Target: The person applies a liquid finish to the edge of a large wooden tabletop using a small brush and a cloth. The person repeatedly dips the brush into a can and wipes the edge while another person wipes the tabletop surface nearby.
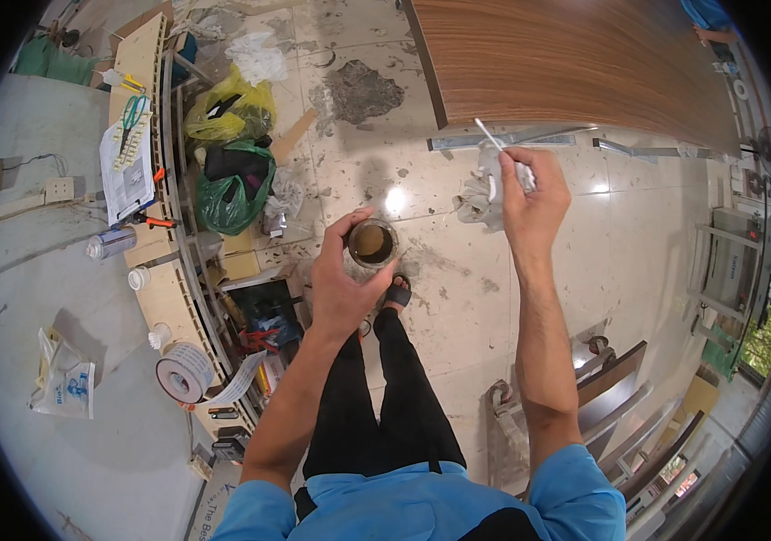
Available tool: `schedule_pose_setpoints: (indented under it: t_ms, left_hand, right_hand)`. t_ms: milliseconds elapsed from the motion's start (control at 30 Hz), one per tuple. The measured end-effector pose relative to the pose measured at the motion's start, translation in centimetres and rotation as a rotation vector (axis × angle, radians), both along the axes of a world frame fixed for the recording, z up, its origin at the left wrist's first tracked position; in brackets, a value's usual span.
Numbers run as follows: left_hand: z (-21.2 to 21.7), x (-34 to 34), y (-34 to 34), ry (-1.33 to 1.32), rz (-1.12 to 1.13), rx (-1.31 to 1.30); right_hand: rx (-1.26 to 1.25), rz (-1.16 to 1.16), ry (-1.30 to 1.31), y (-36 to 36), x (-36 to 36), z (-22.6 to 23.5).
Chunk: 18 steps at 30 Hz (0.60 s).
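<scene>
1. While I stand on the tiled floor (458, 298), my left hand (339, 287) wraps its grip around an open jar (372, 244) of brownish liquid, held out before me.
2. My right hand (534, 203) pinches a thin white stick (492, 137) and a crumpled white rag (486, 194).
3. Both are raised near the wooden panel (575, 63).

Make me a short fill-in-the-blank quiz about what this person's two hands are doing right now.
1. The left hand holds a small open ____ of brownish liquid.
2. The right hand grips a thin white stick and a ____ rag.
3. The wooden panel lies ____ the right hand in the picture.
4. On the bench at the left sits a roll of ____.

Missing words: jar; white; above; tape
</scene>
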<state>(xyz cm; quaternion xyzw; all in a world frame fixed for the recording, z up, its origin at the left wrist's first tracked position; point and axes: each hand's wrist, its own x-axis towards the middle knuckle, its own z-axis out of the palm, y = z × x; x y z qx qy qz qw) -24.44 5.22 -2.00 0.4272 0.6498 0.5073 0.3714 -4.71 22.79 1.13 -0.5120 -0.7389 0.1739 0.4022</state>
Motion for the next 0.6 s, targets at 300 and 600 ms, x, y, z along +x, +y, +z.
schedule_pose_setpoints:
  t_ms: [300, 600]
  left_hand:
    - [0.0, -0.1, -0.1, 0.010, -0.007, -0.030]
    - [0.2, 0.3, 0.0, -0.052, -0.014, -0.048]
  right_hand:
    - [0.018, -0.108, 0.068, 0.0, 0.6, -1.5]
    - [0.055, -0.149, 0.069, 0.1, 1.5, -2.3]
